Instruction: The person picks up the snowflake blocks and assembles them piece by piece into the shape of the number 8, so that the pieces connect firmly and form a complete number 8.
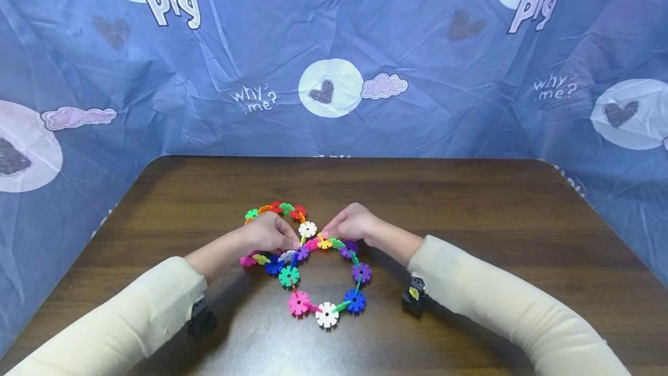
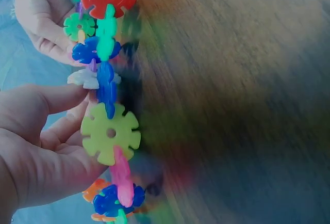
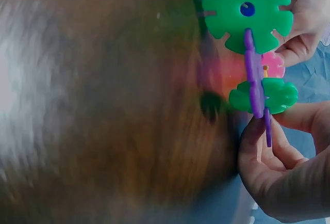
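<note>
Notched plastic snowflake building discs in many colours are joined edge to edge into two linked loops on the table. The near loop includes a white disc (image 1: 327,315), a pink disc (image 1: 299,303) and a green disc (image 1: 289,276). My left hand (image 1: 268,231) pinches the chain where the loops meet, by a purple disc (image 1: 302,252). With thumb and fingertips, my right hand (image 1: 354,224) holds the near loop's far side at an orange-yellow disc (image 1: 324,241). Between the hands stands another white disc (image 1: 308,229). The fingers hide part of the joints.
A brown wooden table (image 1: 469,202) lies under everything. Behind it hangs a blue printed cloth (image 1: 417,126). The far loop's red disc (image 1: 298,212) lies beyond the left hand. Dark wrist cameras, such as the right camera (image 1: 414,296), hang beneath both sleeves.
</note>
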